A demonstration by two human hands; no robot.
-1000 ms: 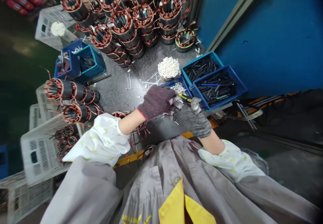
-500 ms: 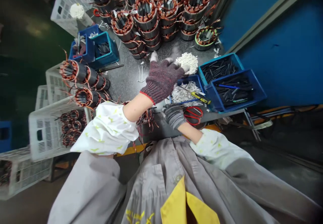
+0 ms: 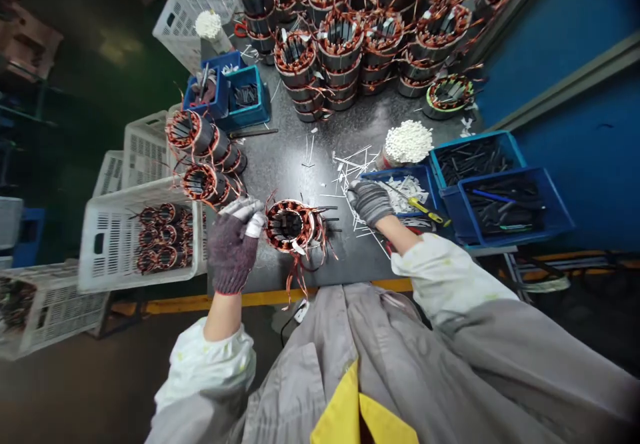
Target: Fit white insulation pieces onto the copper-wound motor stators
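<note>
My left hand (image 3: 235, 244), in a maroon knit glove with white fingertips, is just left of a copper-wound motor stator (image 3: 285, 224). Its fingers stretch toward the stator's rim, with the thumb apart from them; whether they touch it I cannot tell. The stator lies on its side, its round opening toward the left, with dark strips sticking out on the right and copper leads hanging in front. My right hand (image 3: 371, 202), in a grey striped glove, has its fingers curled over loose thin white sticks (image 3: 353, 164). What its fingertips hold is hidden.
Stacked stators (image 3: 340, 51) line the back; more lie at the left. A bundle of white sticks (image 3: 409, 141) stands behind a blue bin of white pieces (image 3: 410, 191) with a yellow-handled tool. Bins of black strips (image 3: 505, 204) are at right. A white crate (image 3: 140, 237) holds stators.
My left hand has come back from the white stick bundle to the stator's left side. My right hand has moved forward onto the loose sticks. The view has shifted, uncovering the stator.
</note>
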